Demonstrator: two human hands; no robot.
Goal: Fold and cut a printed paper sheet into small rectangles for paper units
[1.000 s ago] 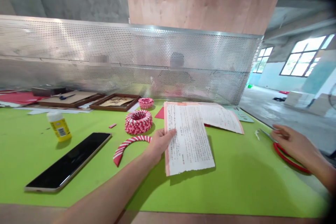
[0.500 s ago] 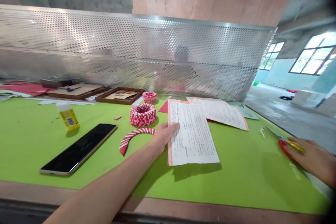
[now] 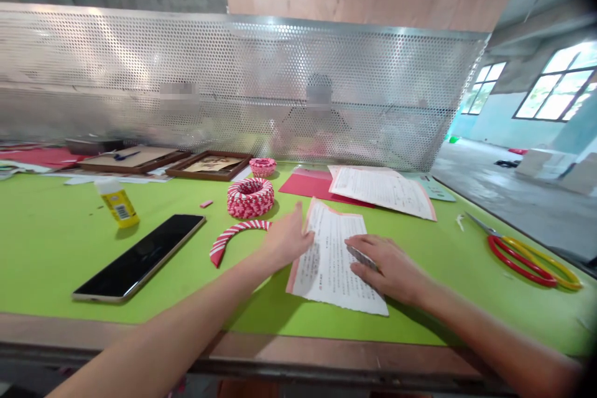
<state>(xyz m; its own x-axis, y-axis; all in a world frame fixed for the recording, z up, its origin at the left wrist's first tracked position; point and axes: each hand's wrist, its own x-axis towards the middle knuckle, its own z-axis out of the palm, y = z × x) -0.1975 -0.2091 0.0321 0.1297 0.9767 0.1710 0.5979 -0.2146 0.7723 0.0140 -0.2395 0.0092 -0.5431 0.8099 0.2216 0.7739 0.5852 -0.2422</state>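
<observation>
A printed sheet of paper (image 3: pixel 333 261) with a pinkish edge and ragged lower edge lies at a slant in front of me. My left hand (image 3: pixel 286 237) is at its left edge, thumb over the paper and a finger pointing up past it. On the sheet's right side rests my right hand (image 3: pixel 385 264), thumb and fingers apart; a grey patch shows between them, too unclear to name. Left of my left hand is a red-and-white striped curved piece (image 3: pixel 228 239). Scissors (image 3: pixel 522 255) with red and yellow handles lie at the right.
A black phone (image 3: pixel 142 258) and a glue stick (image 3: pixel 119 202) are on the left. Behind stand red-and-white woven rings (image 3: pixel 250 198), wooden frames (image 3: pixel 209 166), red paper (image 3: pixel 308 185) and more printed sheets (image 3: pixel 382 193). A perforated metal screen (image 3: pixel 261 87) borders the table's back.
My right hand has let go of the scissors at the right and come over to the sheet. The sheet has come down and tilted, its lower end nearer me.
</observation>
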